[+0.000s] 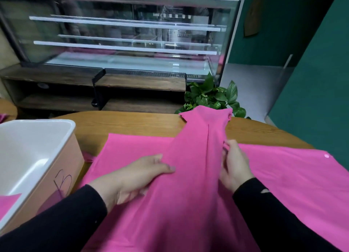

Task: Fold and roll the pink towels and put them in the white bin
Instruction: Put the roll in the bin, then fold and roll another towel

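A long pink towel (198, 150), folded lengthwise into a narrow strip, runs from me toward the table's far edge. It lies on top of other pink towels (294, 180) spread flat. My left hand (132, 178) grips the strip's left edge, thumb on top and fingers under the cloth. My right hand (234, 168) pinches its right edge. The white bin (62, 136) stands at the left, with a bit of pink cloth (7, 200) in its near corner.
The round wooden table (136, 123) carries everything. A green leafy plant (211, 97) sits just past its far edge. Behind stand a glass display case (120, 36) and a dark wooden shelf unit (56, 93). A green wall (317, 82) is at the right.
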A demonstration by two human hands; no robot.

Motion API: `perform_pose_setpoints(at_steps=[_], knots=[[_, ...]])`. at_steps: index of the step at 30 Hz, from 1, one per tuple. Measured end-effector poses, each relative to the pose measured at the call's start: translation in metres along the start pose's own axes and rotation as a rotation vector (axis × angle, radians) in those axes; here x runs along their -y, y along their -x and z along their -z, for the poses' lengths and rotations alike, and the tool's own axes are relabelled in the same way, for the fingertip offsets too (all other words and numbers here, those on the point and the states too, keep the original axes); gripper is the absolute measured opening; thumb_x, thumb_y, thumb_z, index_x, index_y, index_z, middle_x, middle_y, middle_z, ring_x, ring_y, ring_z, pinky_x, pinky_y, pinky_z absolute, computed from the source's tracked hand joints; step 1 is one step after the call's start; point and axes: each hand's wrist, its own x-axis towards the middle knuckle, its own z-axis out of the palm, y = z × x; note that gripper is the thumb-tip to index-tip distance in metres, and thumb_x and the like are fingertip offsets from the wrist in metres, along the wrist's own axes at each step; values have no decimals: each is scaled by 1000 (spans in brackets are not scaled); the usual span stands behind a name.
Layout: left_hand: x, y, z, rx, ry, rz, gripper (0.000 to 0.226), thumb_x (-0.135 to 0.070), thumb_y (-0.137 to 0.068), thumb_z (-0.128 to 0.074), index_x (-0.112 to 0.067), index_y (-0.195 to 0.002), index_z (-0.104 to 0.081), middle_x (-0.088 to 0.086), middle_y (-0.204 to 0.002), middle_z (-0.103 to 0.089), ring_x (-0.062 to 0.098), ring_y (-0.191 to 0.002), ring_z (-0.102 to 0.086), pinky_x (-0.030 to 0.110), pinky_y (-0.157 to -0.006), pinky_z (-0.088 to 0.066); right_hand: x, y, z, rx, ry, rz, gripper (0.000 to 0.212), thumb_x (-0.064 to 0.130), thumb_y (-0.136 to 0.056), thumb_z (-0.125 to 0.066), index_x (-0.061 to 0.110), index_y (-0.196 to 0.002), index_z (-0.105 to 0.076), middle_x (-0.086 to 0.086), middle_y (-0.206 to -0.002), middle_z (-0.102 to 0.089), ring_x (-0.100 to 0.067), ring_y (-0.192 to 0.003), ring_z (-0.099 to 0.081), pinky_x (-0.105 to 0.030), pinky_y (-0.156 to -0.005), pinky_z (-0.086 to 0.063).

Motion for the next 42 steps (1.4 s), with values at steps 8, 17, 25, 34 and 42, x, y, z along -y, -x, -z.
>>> perform_pose_setpoints(at_steps=[8,17,25,34,42], knots=[[46,-2,-44,-27,106,91,33,-18,-75,-73,-14,-108,-74,16,-106,-75,31,-96,-73,35,-78,-58,-48,45,58,74,599,-88,105,20,-72,-90,28,-156,-27,1,-101,-77,-18,-90,-76,-38,-74,-62],[40,-1,-18,236,269,33,46,-46,-84,-75,-17,-119,-72,20,-129,-65,34,-116,-62,56,-104,-44,-11,64,49,115,553,171,58,-2,-92,-44,41,-124,-66,21,-106,-74,-2,-94,-72,-13,-66,-55],[28,-58,-30,-32,256,143,40,-37,-88,-71,-7,-115,-71,13,-106,-75,20,-82,-74,33,-69,-59,-27,54,85,213,717,32,67,-3,-92,-50,26,-151,-42,20,-122,-68,8,-100,-64,-8,-74,-49],[25,-85,-41,-47,363,147,30,-25,-92,-66,-8,-116,-71,16,-108,-72,22,-80,-70,40,-88,-59,-9,-4,65,81,759,8,121,80,-60,-75,7,-150,-40,-5,-141,-59,-18,-117,-62,-41,-100,-51],[18,-101,-32,64,351,54,27,-2,-93,-55,-12,-80,-76,11,-80,-73,17,-63,-71,25,-56,-57,26,-78,27,-24,430,-99,56,36,-88,-77,1,-128,-59,-10,-93,-76,-25,-79,-75,-39,-62,-62]])
